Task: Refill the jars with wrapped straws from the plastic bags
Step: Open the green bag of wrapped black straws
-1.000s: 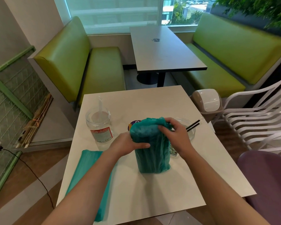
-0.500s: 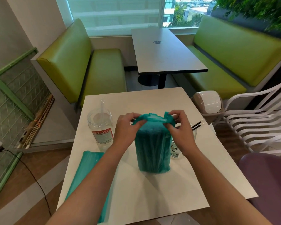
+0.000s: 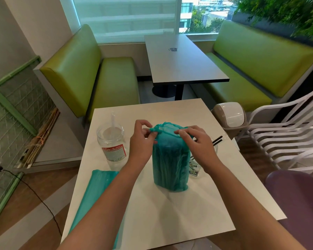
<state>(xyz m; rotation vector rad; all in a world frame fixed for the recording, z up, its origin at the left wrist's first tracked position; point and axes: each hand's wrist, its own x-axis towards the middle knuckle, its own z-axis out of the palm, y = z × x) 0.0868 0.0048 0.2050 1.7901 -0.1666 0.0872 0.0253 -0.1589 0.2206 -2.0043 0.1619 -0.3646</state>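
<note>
A teal plastic bag [image 3: 170, 165] packed with straws stands upright in the middle of the white table [image 3: 170, 210]. My left hand [image 3: 140, 143] pinches the bag's top edge on the left, and my right hand [image 3: 199, 143] pinches it on the right. A clear jar with a red label [image 3: 112, 143] stands left of the bag and holds one wrapped straw. Behind the bag on the right a second clear jar [image 3: 194, 168] is mostly hidden, with black straws [image 3: 217, 140] sticking out of it. Another teal bag [image 3: 98, 193] lies flat at the table's left edge.
A small swing-lid bin [image 3: 230, 117] sits past the table's right corner. White slatted chairs [image 3: 287, 141] and a purple seat [image 3: 296, 199] stand to the right. Green benches [image 3: 90, 83] flank a dark table [image 3: 181, 62] behind.
Both hands went from clasping the bag's upper part to pinching its top edge. The bag's mouth has been pulled apart and now bulges more rounded at the top.
</note>
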